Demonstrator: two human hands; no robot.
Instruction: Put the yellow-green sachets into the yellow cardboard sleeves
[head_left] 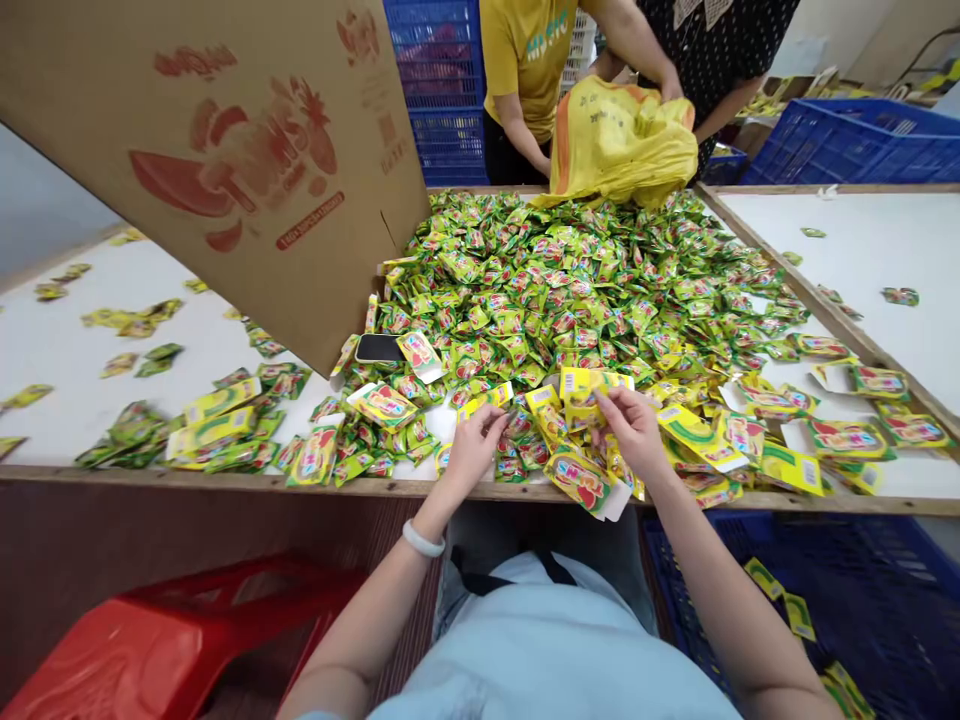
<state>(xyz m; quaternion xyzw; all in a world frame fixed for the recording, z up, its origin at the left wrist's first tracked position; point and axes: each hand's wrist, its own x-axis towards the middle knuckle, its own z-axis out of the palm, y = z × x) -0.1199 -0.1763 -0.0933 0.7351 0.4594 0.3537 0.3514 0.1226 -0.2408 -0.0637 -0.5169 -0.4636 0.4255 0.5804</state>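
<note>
My right hand (632, 428) grips a small yellow carton (583, 398) just above the front part of the table. My left hand (478, 445) is closed, thumb and fingertips together, low over small green candy packets (519, 455); what it pinches, if anything, is too small to make out. Behind its fingers lies another yellow carton (484, 400). Between my hands and the table's front edge rests an open carton (587, 482) with a white flap sticking out. A great heap of green packets (555, 270) spreads beyond both hands.
A tall cardboard box (300, 130) stands tilted at left, with a phone (379, 348) beside its lower corner. Across the table, two people handle a yellow sack (622, 140). A red stool (150, 640) and a blue crate (847, 570) with cartons are below the table edge.
</note>
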